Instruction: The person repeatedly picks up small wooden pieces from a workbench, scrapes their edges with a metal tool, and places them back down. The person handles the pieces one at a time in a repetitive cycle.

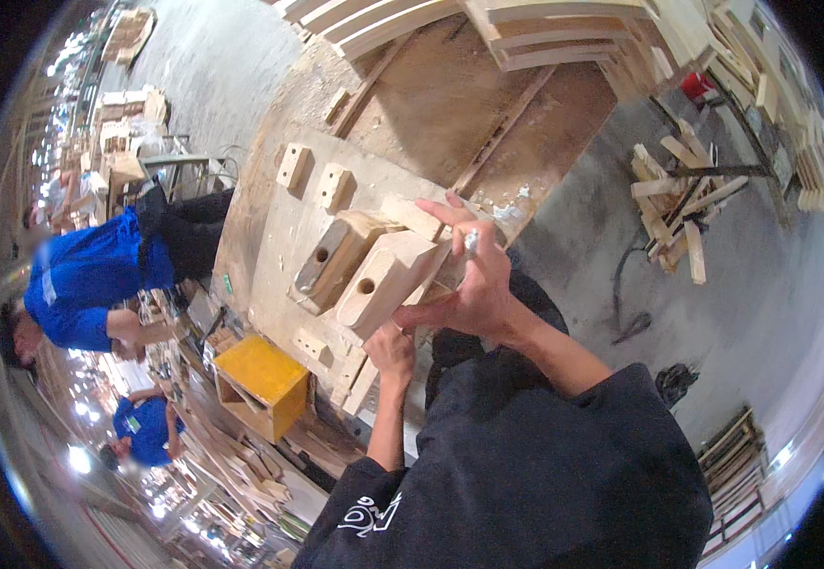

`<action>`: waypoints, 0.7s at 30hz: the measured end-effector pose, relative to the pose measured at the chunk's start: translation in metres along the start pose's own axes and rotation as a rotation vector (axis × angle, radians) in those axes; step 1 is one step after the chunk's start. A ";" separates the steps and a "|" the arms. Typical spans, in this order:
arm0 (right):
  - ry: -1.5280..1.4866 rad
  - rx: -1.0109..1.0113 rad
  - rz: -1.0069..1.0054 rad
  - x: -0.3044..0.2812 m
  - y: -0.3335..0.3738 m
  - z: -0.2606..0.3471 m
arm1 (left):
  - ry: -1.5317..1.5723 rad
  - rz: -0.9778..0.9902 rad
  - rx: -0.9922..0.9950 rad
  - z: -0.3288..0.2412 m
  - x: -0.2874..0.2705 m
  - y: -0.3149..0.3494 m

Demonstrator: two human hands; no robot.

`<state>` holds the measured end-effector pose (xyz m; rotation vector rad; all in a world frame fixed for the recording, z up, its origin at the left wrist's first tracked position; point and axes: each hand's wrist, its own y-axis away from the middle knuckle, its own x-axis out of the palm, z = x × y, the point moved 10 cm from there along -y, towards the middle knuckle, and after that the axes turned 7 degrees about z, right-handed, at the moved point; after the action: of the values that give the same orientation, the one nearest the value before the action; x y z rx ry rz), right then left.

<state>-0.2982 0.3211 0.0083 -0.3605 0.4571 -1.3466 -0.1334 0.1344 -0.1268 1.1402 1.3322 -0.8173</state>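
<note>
A pale wooden block (383, 283) with a round hole in its near end is raised at a tilt over the workbench board (265, 275). My right hand (478, 280) is closed around its right side, fingers over the top and thumb below. Close under the block is my left hand (392, 351), its fingers curled and partly hidden, so what they grip cannot be made out. Against the raised block's left side lies a second holed block (331, 261). Two small drilled wooden pieces (333, 186) lie farther back, and another small drilled piece (311, 343) is nearer, to the left.
Wooden frames (564, 38) stand at the bench's far side. A yellow box (262, 375) sits to the left of the bench. Loose wood offcuts (682, 190) are heaped on the floor at right. Two people in blue shirts (99, 266) are at the left.
</note>
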 end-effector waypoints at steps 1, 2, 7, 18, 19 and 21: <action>-0.007 0.041 0.020 0.001 0.000 -0.003 | -0.066 0.019 -0.026 0.002 0.001 -0.001; 0.001 0.009 0.023 0.000 -0.001 -0.001 | -0.111 -0.009 -0.001 -0.001 -0.002 -0.001; -0.029 0.090 0.078 0.007 0.001 -0.010 | -0.072 -0.044 -0.056 0.010 0.000 -0.004; -0.101 -0.142 -0.006 0.016 -0.022 0.055 | 0.116 -0.289 -0.272 0.042 -0.030 0.042; -0.066 -0.135 -0.008 0.018 -0.022 0.057 | 0.164 -0.357 -0.365 0.059 -0.031 0.061; 0.016 -0.079 -0.017 0.021 -0.019 0.054 | 0.213 -0.484 -0.682 0.109 -0.027 0.129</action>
<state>-0.2834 0.2966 0.0620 -0.4198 0.5231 -1.3508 0.0192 0.0638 -0.0922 0.3720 1.9109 -0.5037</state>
